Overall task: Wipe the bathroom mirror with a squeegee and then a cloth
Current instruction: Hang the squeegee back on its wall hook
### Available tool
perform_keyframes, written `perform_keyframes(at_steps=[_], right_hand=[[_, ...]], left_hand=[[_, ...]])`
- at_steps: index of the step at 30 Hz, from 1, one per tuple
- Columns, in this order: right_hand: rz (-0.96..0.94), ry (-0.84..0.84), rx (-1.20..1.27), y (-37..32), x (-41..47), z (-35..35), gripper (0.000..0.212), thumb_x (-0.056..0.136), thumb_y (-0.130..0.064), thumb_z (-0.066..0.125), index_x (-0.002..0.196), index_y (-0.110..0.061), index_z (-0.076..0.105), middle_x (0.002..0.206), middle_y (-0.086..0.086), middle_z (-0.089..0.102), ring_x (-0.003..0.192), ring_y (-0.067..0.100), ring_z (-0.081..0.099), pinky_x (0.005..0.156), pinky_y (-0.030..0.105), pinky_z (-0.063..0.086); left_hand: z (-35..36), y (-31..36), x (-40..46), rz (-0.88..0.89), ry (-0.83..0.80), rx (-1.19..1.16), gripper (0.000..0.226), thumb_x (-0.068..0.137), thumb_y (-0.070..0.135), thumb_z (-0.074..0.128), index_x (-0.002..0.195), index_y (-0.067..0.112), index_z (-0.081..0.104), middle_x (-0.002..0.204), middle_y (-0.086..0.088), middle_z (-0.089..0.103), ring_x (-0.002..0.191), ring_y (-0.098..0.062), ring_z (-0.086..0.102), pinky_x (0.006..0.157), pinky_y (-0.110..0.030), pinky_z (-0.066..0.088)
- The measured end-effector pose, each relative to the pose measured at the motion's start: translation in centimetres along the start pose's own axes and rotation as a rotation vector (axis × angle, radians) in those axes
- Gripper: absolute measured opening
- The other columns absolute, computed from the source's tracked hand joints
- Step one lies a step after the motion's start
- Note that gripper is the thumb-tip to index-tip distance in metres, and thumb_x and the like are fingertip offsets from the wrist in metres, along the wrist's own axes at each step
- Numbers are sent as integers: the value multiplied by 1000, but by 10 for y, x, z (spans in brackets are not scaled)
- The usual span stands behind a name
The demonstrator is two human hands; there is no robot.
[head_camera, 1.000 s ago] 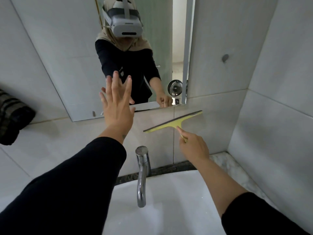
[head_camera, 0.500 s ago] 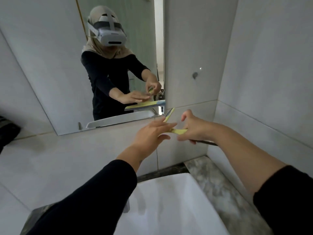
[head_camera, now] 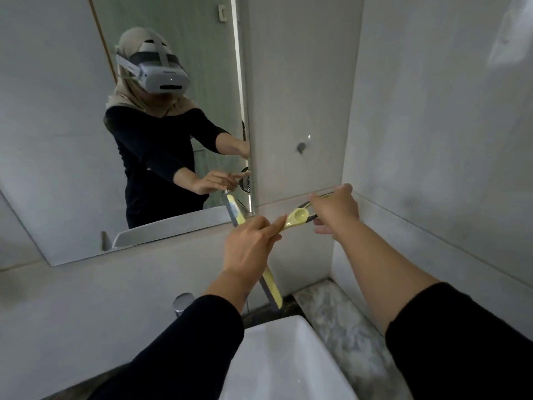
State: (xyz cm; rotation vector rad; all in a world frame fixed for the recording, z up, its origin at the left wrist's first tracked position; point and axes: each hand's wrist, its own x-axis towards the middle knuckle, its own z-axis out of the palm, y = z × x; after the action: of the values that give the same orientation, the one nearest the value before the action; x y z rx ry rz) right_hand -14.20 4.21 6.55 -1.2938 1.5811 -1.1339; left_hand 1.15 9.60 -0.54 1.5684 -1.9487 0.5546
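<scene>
The yellow squeegee (head_camera: 298, 217) is held in front of the tiled wall, just right of the mirror's (head_camera: 57, 140) lower right corner. Its blade hangs nearly upright, from the mirror's edge down towards the counter. My left hand (head_camera: 248, 243) pinches the handle where it meets the blade. My right hand (head_camera: 336, 212) closes around the handle's far end, thumb above and fingers below. The mirror shows a person in black sleeves wearing a headset, with both arms reaching to the right. No cloth is in view.
A white sink (head_camera: 282, 356) lies below my arms, with the chrome tap (head_camera: 181, 303) at its back left. A marble ledge (head_camera: 331, 310) runs into the right corner. A small wall hook (head_camera: 301, 146) sits above my right hand. Tiled walls close in at the right.
My left hand left the mirror and joined the right on the squeegee. The blade swung from nearly level to nearly upright, and my view turned to the right.
</scene>
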Motion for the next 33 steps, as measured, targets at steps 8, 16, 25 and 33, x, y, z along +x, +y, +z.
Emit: perform_keyframes(at_steps=[8, 16, 25, 33], right_hand=[[-112, 91, 34, -14, 32, 36, 48, 86, -2, 60, 121, -10, 27, 109, 14, 57, 87, 30, 58, 78, 40, 54], [-375, 126, -21, -23, 82, 50, 49, 73, -9, 76, 116, -22, 56, 91, -1, 58, 84, 16, 58, 75, 29, 47], [-429, 201, -99, -27, 111, 48, 42, 74, -23, 76, 110, -36, 59, 104, -12, 65, 94, 15, 63, 76, 31, 48], [-481, 205, -183, -13, 118, 60, 47, 78, -22, 74, 120, -31, 54, 112, -1, 65, 103, 25, 61, 81, 39, 50]], left_hand=[[31, 7, 7, 32, -58, 32, 73, 75, 26, 76, 139, 29, 41, 77, -1, 57, 53, -24, 57, 41, -30, 33], [67, 18, 42, -125, -232, -126, 85, 91, 21, 54, 149, 30, -7, 123, 0, 42, 92, -27, 57, 59, -36, 37], [100, 22, 76, -165, -299, -297, 88, 90, 21, 56, 149, 27, -8, 130, -2, 35, 106, -28, 52, 63, -38, 42], [111, 18, 78, -205, -446, -337, 91, 87, 17, 61, 150, 22, -5, 135, -6, 30, 112, -30, 49, 79, -39, 46]])
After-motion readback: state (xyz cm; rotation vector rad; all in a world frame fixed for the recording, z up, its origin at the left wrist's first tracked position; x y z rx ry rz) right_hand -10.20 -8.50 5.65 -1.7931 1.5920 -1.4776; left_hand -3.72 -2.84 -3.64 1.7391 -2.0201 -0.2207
